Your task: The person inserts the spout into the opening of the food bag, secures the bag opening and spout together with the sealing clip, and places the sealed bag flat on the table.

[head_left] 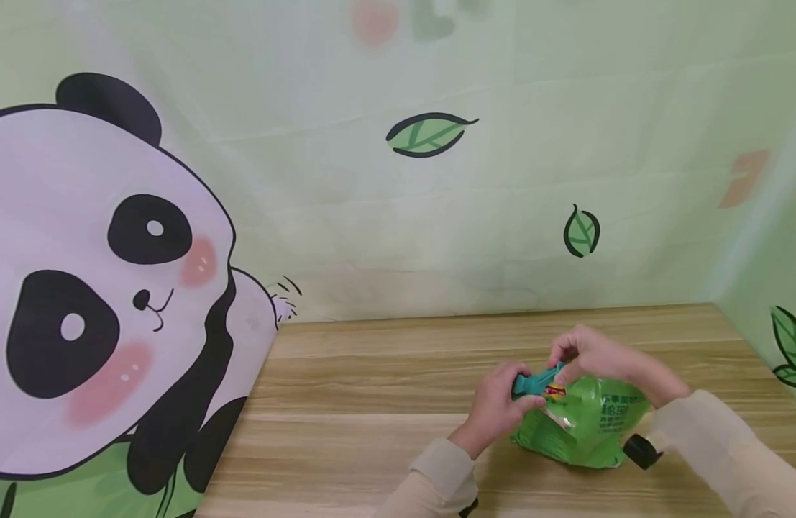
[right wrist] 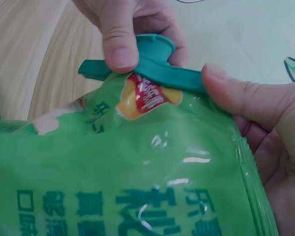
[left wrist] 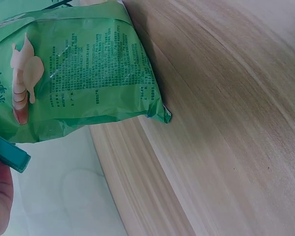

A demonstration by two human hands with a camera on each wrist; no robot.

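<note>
A green chip bag (head_left: 588, 424) stands on the right part of the table, its top gathered under a teal bag clip (right wrist: 174, 77). My left hand (head_left: 496, 403) grips the clip near its rounded tab, thumb on the near side and fingers behind. At the clip's other end, my right hand (head_left: 595, 356) pinches the clip and the bag's top corner, thumb in front. The right wrist view shows both thumbs on the clip, above a red and yellow logo. In the left wrist view the bag's printed side and one end of the clip appear.
The wood-grain table (head_left: 359, 432) reaches back to a pale green backdrop (head_left: 501, 237) with a large panda and leaves printed on it. The backdrop also runs along the table's left and right sides. A black device (head_left: 642, 451) sits at the right wrist, close beside the bag.
</note>
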